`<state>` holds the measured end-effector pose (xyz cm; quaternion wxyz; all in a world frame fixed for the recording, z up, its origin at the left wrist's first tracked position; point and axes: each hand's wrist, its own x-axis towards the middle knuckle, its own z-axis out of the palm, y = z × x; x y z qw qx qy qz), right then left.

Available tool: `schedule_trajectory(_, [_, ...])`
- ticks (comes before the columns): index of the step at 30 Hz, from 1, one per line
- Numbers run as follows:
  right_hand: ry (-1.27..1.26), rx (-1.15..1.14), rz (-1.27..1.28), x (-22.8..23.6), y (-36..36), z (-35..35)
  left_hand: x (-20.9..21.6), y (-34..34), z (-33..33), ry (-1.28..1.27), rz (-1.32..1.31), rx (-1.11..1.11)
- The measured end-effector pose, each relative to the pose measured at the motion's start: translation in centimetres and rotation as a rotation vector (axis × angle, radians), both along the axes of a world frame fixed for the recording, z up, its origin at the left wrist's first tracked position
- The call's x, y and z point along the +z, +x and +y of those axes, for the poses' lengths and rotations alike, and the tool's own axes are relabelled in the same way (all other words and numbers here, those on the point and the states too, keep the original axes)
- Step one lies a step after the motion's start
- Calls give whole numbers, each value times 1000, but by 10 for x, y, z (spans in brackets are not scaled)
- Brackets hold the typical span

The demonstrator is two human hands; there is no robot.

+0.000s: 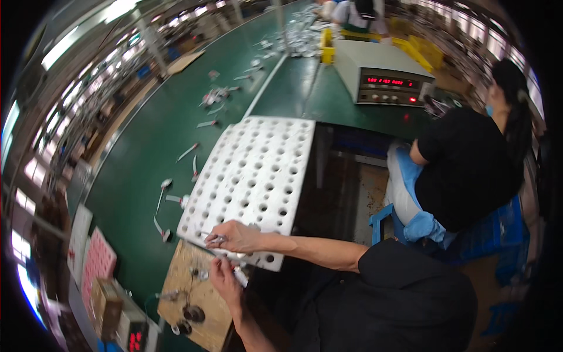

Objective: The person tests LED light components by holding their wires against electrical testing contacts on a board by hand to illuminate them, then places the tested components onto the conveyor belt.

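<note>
My right hand (239,236) is over the near left corner of a white foam tray (258,158) with rows of round holes. Its fingers are closed on a small silvery metal part (217,240), whose kind I cannot make out. Just below, beside the tray's near edge, is my left hand (224,283), fingers bent together. A small white and silver piece (240,276) shows against it; what the fingertips pinch is too small to tell. Under and left of the hands lies a wooden board (176,276) bearing a small fixture (192,314) with dark round parts.
Small wired parts (218,95) are scattered along the green bench (135,141). A grey bench instrument (381,70) with a red display stands at the far right. A pink holed tray (101,261) leans at left. A co-worker in black (469,170) sits at right.
</note>
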<state>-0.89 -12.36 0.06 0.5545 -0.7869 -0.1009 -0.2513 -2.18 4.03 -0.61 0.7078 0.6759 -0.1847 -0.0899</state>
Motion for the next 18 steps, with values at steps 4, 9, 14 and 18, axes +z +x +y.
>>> schedule_trajectory(4, [11,107,249,-1,5,13,-16,-13,5,123,96,92])
schedule_trajectory(9, [-64,84,365,19,0,22,-7,-27,27,171,-74,221])
schedule_trajectory(14, [-79,196,521,33,-3,36,11,-6,55,126,-60,380])
schedule_trajectory(18, [-151,224,525,28,-3,43,15,15,60,10,-40,300])
